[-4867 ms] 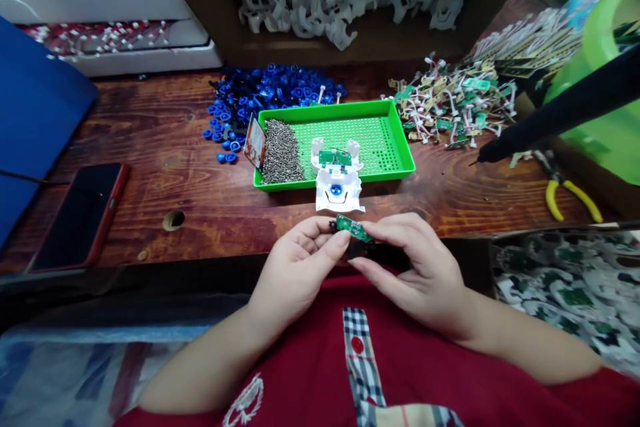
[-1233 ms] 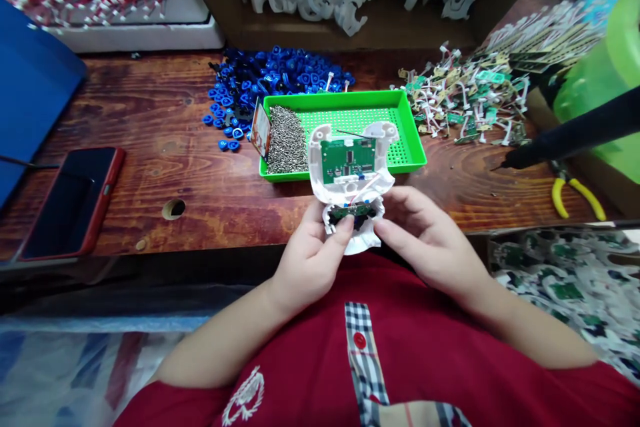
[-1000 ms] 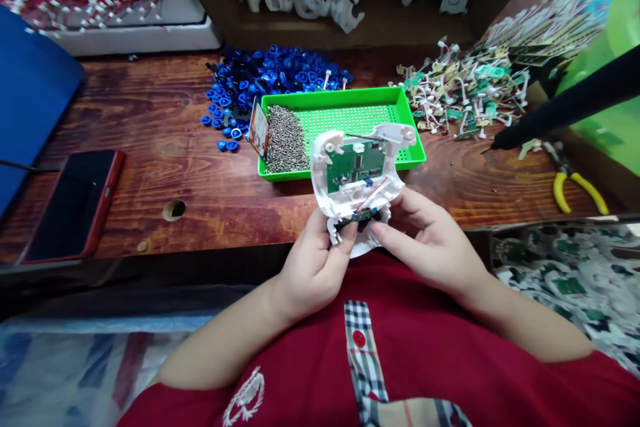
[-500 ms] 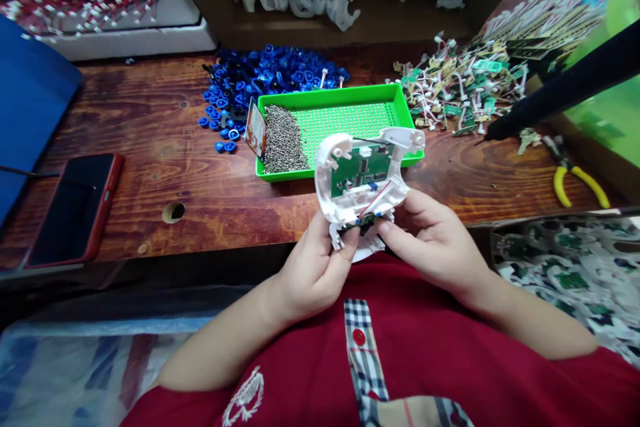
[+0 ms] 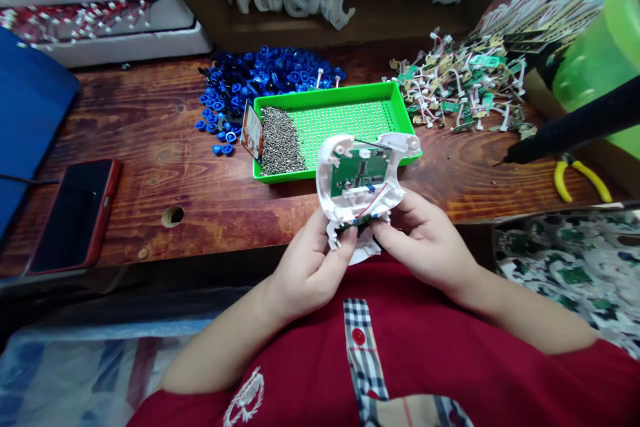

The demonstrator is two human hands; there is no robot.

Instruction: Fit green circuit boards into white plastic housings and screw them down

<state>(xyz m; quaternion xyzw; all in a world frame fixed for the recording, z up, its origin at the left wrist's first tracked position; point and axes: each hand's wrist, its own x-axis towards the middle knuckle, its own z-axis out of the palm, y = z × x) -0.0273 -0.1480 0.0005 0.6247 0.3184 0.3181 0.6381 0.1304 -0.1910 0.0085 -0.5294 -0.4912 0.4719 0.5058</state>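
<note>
Both hands hold a white plastic housing (image 5: 327,183) in front of my chest, its hollow inside facing me. A green circuit board (image 5: 361,170) sits within it, and a thin red and white cable (image 5: 374,202) runs down toward its lower edge. My left hand (image 5: 315,267) grips the lower left side, the thumb against a small dark board at the bottom edge. My right hand (image 5: 425,233) is closed on the lower right, its thumb and finger at the same edge. The fingers behind the housing are hidden.
Behind the housing stands a green tray (image 5: 333,95) with small screws (image 5: 283,143). Blue buttons (image 5: 270,73) and wired small boards (image 5: 460,87) lie in piles. A black screwdriver (image 5: 575,123) juts in from the right above yellow-handled pliers (image 5: 583,177). A phone (image 5: 75,213) lies left.
The view has shifted slightly. The black screwdriver at the right hangs lower and farther right. Both hands keep their hold on the housing, with little visible movement.
</note>
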